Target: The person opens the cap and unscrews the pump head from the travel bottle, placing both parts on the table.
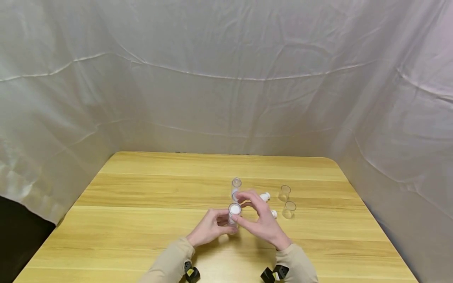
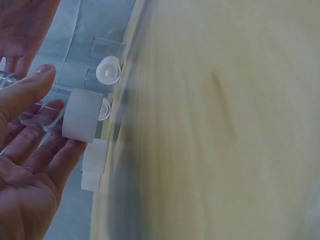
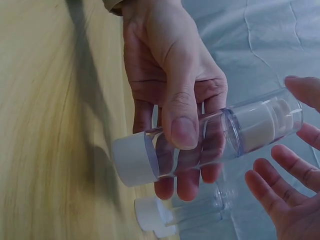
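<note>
Gripped by the left hand (image 1: 211, 228) and pinched at its clear cap (image 3: 267, 121) by the right hand (image 1: 261, 221), the bottle (image 3: 207, 137) is best kept upright, cap square

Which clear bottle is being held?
The bottle nearest the person, gripped in the left hand, with a white top showing inside its upper end. The other bottles stand behind it on the table, ungripped.
</note>
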`<state>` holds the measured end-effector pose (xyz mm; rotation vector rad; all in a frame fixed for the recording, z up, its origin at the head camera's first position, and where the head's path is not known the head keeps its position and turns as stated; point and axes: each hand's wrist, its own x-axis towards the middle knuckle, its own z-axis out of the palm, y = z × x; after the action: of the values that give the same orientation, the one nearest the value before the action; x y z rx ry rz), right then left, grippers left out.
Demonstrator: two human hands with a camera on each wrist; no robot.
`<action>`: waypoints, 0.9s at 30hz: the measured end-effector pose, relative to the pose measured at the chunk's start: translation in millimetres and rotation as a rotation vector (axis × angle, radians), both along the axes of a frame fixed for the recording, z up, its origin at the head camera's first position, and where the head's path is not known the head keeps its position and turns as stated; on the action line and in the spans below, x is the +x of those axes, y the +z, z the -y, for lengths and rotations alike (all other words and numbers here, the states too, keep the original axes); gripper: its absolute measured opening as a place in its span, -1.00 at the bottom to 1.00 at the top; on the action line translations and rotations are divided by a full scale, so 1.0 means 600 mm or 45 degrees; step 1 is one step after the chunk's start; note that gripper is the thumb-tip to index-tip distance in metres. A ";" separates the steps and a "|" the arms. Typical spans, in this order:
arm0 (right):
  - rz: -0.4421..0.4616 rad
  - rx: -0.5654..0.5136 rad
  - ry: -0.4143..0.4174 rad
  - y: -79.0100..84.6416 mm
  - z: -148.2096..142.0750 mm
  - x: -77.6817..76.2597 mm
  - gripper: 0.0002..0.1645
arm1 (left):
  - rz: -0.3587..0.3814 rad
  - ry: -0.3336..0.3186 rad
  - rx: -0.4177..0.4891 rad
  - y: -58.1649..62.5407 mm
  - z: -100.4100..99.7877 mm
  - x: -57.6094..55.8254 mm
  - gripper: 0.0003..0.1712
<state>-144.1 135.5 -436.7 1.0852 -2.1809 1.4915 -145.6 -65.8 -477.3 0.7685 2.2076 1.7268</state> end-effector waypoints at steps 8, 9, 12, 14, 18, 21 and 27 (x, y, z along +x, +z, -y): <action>-0.107 0.157 -0.042 -0.006 -0.005 0.003 -0.39 | 0.037 -0.010 -0.020 -0.002 -0.001 0.001 -0.56; -0.110 0.168 -0.039 -0.007 -0.005 0.003 -0.39 | 0.036 -0.011 -0.024 -0.002 -0.001 0.001 -0.57; -0.106 0.178 -0.020 -0.010 -0.005 0.002 -0.39 | 0.032 -0.014 -0.031 -0.005 -0.002 0.001 -0.58; -0.092 0.169 0.006 -0.012 -0.005 0.002 -0.39 | 0.035 -0.015 -0.033 -0.006 -0.003 0.001 -0.58; -0.021 0.142 0.054 -0.013 -0.005 0.004 -0.42 | 0.041 -0.020 -0.032 -0.007 -0.005 0.001 -0.57; -0.015 0.121 0.079 -0.015 -0.004 0.005 -0.43 | 0.051 -0.026 -0.028 -0.006 -0.005 0.002 -0.56; -0.073 0.086 0.119 -0.017 -0.003 0.006 -0.42 | 0.072 -0.024 -0.023 -0.008 -0.005 0.003 -0.54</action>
<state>-140.5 137.4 -446.7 1.2527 -2.1833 1.4148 -143.9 -62.6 -482.0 0.7255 2.1690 1.6959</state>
